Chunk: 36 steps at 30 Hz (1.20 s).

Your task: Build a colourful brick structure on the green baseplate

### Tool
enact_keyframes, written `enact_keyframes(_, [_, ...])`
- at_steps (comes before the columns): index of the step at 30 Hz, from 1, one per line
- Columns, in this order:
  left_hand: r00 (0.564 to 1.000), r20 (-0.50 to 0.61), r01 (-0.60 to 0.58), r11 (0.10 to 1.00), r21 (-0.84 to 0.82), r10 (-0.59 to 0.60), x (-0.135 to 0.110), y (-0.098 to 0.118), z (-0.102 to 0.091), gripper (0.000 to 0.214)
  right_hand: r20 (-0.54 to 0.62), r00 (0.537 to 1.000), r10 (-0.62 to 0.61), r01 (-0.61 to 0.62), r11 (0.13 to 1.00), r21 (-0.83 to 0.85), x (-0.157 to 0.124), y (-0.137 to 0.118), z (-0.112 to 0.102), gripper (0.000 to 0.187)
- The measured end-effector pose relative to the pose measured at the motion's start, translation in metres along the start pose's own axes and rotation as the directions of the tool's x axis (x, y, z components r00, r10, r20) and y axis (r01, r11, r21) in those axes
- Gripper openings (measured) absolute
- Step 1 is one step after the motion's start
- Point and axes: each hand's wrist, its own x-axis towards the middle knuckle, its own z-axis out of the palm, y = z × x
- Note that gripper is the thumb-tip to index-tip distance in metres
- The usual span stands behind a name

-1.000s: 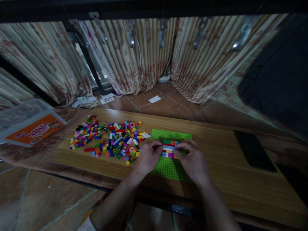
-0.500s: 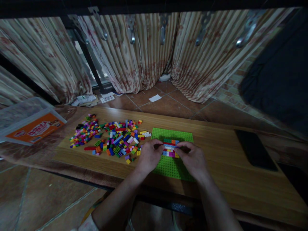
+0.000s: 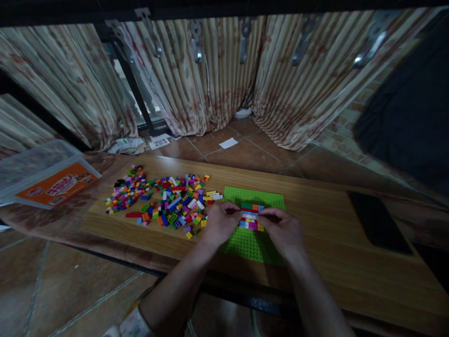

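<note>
Wooden surface (image 3: 315,243), dim light. Your left hand (image 3: 219,224) and right hand (image 3: 282,231) pinch the brick stack (image 3: 249,217) on the green baseplate (image 3: 245,245). Risk: uneven pressure could misalign studs or skid the plate into the loose bricks (image 3: 168,201).

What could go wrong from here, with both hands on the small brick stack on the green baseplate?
Left hand and right hand hide part of the brick stack, so a brick may seat crooked.
The green baseplate lies near the table's front edge; pressing might slide it off.
The loose brick pile beside the left hand could get scattered.
</note>
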Motion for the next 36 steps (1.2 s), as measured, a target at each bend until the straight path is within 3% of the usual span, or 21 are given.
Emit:
enact_keyframes(12, [0.999, -0.012, -0.029, 0.999, 0.039, 0.03, 0.002, -0.003, 0.002, 0.01, -0.021, 1.0, -0.007, 0.007, 1.0, -0.009, 0.0, 0.002, 0.003, 0.014])
enact_keyframes(18, [0.998, 0.037, -0.055, 0.998, 0.02, 0.055, -0.003, -0.004, -0.003, 0.011, 0.037, 0.997, 0.061, -0.065, 0.99, 0.125, 0.005, 0.005, -0.005, 0.026])
enact_keyframes(20, [0.996, 0.071, -0.053, 0.998, -0.026, 0.055, -0.005, -0.005, -0.005, 0.016, -0.02, 0.994, 0.107, -0.102, 0.979, 0.175, 0.007, 0.004, -0.011, 0.031])
enact_keyframes(23, [0.996, 0.082, -0.038, 0.995, -0.096, 0.046, -0.004, -0.004, -0.01, 0.019, -0.168, 0.982, 0.085, -0.055, 0.983, 0.178, 0.009, 0.001, -0.018, 0.031])
enact_keyframes(28, [0.998, -0.006, -0.057, 0.987, -0.153, 0.057, 0.0, 0.003, -0.026, 0.017, -0.275, 0.958, 0.081, -0.031, 0.983, 0.179, 0.005, -0.005, -0.023, 0.028])
enact_keyframes(36, [0.985, -0.173, -0.042, 0.935, -0.353, -0.022, 0.009, 0.008, -0.059, 0.017, -0.306, 0.946, 0.108, -0.019, 0.959, 0.282, 0.004, -0.007, -0.02, 0.027])
